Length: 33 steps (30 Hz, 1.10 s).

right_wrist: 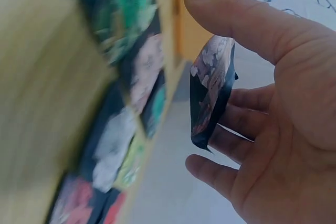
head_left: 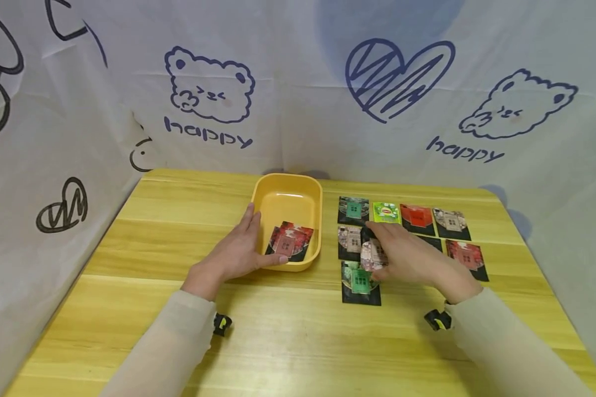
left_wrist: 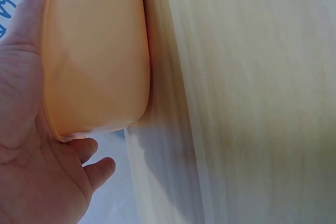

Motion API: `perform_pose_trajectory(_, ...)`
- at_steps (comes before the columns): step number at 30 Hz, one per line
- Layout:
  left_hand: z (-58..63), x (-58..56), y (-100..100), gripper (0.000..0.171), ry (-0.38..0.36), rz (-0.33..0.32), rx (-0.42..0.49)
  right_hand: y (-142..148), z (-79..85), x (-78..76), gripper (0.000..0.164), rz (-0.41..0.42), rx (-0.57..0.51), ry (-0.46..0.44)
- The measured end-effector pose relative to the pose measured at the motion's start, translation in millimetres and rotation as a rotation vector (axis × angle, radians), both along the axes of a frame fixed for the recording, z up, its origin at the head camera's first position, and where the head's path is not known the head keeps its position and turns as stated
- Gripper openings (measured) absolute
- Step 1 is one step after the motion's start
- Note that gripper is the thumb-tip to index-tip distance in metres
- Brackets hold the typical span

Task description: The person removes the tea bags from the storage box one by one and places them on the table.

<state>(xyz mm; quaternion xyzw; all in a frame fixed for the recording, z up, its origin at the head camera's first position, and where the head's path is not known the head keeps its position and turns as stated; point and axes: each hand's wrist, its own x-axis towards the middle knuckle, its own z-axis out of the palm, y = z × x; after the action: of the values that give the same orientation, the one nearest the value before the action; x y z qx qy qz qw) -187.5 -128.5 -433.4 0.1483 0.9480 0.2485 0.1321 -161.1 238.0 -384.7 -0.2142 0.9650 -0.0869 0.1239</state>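
Observation:
My left hand [head_left: 235, 248] lies against the near left corner of a yellow plastic bin [head_left: 288, 179], straight fingers along its side and thumb at the near rim. In the left wrist view, the palm faces the bin's wall [left_wrist: 97, 51]. Inside, red-and-black tea bag sachets [head_left: 290, 242] overlap at the near end. My right hand [head_left: 412, 253] pinches a black tea sachet with pale pink blossoms [right_wrist: 212, 74] between thumb and fingers. That sachet is tilted above the others, over a pale floral sachet [head_left: 349, 242] and a green one [head_left: 360, 284].
Along the back of the group lie a dark green sachet [head_left: 354, 210], a bright green-yellow one [head_left: 386, 212], a red one [head_left: 417, 219] and a beige one [head_left: 451, 223]. A red leafy sachet [head_left: 467, 258] sits at the right. Printed cloth [head_left: 298, 99] hangs behind the wooden table [head_left: 298, 342].

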Motion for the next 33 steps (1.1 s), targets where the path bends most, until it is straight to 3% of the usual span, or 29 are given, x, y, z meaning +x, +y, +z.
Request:
perform_pose_trajectory(13, -2.6, -0.7, 1, 0.135, -0.001, -0.013, -0.006, 47, -31.5, 42.8, 0.100, 0.000, 0.035, -0.001)
perform_pose_trajectory(21, -2.1, -2.3, 0, 0.137, 0.000, -0.007, 0.004, 52, -43.1, 47.1, 0.102, 0.016, 0.027, 0.042)
perform_pose_trajectory(33, -2.3, -2.2, 0, 0.137, -0.008, -0.006, 0.005, 47, -45.1, 45.7, 0.105, 0.010, 0.062, 0.013)
